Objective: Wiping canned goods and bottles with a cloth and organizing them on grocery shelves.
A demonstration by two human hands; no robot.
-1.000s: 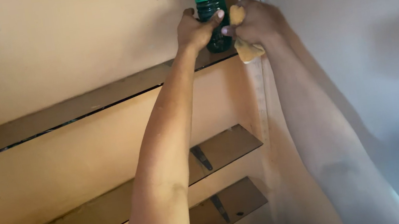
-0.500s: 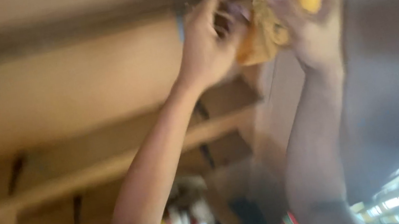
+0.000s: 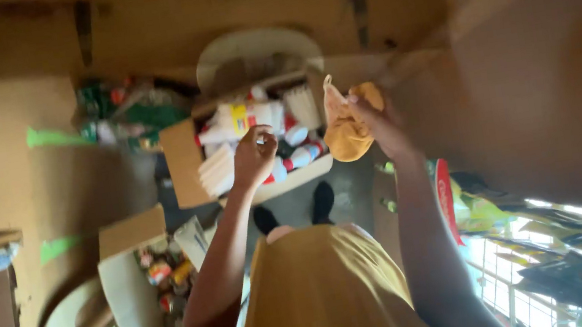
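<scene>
Single head-worn cam, pitched steeply down along the wearer's torso toward the floor. Both forearms enter from the bottom edge; left hand (image 3: 254, 155) and right hand (image 3: 375, 118) sit mid-frame, close range. Floor boxes farther off. No second view, so no overlap.

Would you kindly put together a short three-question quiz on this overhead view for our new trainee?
1. True or false: the right hand holds a yellow cloth.
2. What lies directly below the left hand?
A. an open cardboard box of bottles
B. a metal bucket
C. a folded blanket
3. Fill in: the person's feet stand on the floor in ____ shoes.

Key
1. True; its fingers pinch the bunched cloth.
2. A; the hand, loosely closed, hovers over the white bottles with red caps.
3. Dark; both show just above the mustard-coloured garment.
</scene>
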